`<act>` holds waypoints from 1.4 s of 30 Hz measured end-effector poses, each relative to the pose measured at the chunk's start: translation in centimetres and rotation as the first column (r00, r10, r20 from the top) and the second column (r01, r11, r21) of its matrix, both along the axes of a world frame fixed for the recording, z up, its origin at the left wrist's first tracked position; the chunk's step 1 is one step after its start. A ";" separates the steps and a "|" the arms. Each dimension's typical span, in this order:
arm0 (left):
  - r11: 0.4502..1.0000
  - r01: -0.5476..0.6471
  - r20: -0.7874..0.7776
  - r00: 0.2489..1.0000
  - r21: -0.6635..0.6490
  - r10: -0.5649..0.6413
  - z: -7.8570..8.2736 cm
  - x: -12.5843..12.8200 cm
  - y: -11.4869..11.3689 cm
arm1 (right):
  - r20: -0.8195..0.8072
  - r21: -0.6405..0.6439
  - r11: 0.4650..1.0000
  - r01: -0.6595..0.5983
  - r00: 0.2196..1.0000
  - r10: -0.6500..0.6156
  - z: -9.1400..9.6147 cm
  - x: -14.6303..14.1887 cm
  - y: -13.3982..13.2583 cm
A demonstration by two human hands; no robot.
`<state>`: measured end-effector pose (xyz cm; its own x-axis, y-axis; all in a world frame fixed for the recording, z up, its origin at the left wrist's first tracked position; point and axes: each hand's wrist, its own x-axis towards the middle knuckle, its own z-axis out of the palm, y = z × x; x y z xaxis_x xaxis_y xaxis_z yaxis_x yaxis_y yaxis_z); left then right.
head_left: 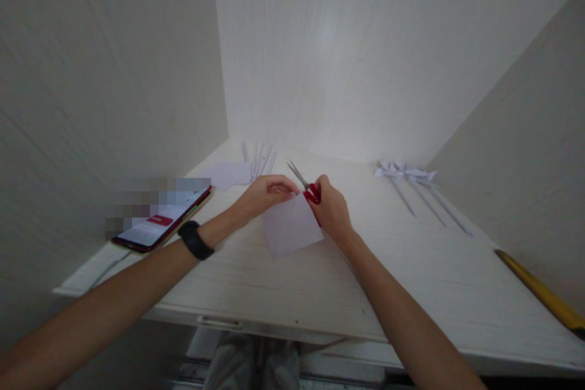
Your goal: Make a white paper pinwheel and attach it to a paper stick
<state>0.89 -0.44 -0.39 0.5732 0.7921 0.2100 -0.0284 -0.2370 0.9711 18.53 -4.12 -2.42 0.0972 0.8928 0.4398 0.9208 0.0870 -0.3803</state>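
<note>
While pinched at top edge by closed left hand [267, 190], with red-handled scissors [305, 185] gripped in right hand [329, 210], found paper sheet [291, 228] hanging between both hands: judged light, limp, easily torn, best held taut close beside blades.

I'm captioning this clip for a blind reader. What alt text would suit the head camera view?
Over a white desk, the left hand holds a white paper sheet while the right hand holds red-handled scissors by its top corner. A phone lies to the left, paper strips at the back, paper pinwheels and a yellow stick to the right.
</note>
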 end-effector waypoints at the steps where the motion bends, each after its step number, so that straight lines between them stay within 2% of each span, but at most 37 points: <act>1: 1.000 -0.006 -0.002 1.000 -0.013 0.006 0.0 0.0 0.0 | -0.001 -0.002 1.000 -0.003 1.000 0.003 0.0 0.0 0.0; 12: 0.995 -0.054 -0.022 0.998 -0.078 0.053 0.2 0.1 -0.2 | -0.045 0.008 0.999 -0.036 0.998 0.036 0.0 0.0 0.1; 16: 0.993 -0.061 -0.023 0.998 -0.097 0.060 0.0 0.1 0.0 | -0.184 0.033 0.998 -0.056 0.981 0.061 -0.2 0.1 0.3; 20: 0.994 -0.092 -0.045 0.995 -0.064 0.090 -0.2 -0.1 0.2 | -0.445 0.088 0.986 -0.143 0.880 0.168 -0.3 0.3 0.7; 24: 0.993 -0.120 -0.073 0.990 -0.020 0.118 -0.4 -0.1 0.4 | -0.673 0.111 0.958 -0.263 0.690 0.267 -0.1 0.1 0.9; 27: 0.994 -0.107 -0.072 0.992 0.000 0.106 -0.7 0.1 0.6 | -0.763 0.152 0.935 -0.321 0.563 0.317 0.2 -0.2 1.0; 29: 0.996 -0.087 -0.057 0.995 -0.027 0.086 -0.8 0.2 0.8 | -0.791 0.172 0.926 -0.335 0.514 0.332 0.3 -0.4 1.2; 33: 0.996 -0.067 -0.041 0.997 -0.066 0.064 -0.8 0.3 0.9 | -0.818 0.171 0.920 -0.353 0.470 0.333 0.1 -0.6 1.4; 42: 0.991 -0.008 0.016 1.000 -0.132 0.010 -0.9 0.3 0.7 | -0.815 0.094 0.893 -0.441 0.481 0.323 -0.4 -0.9 1.1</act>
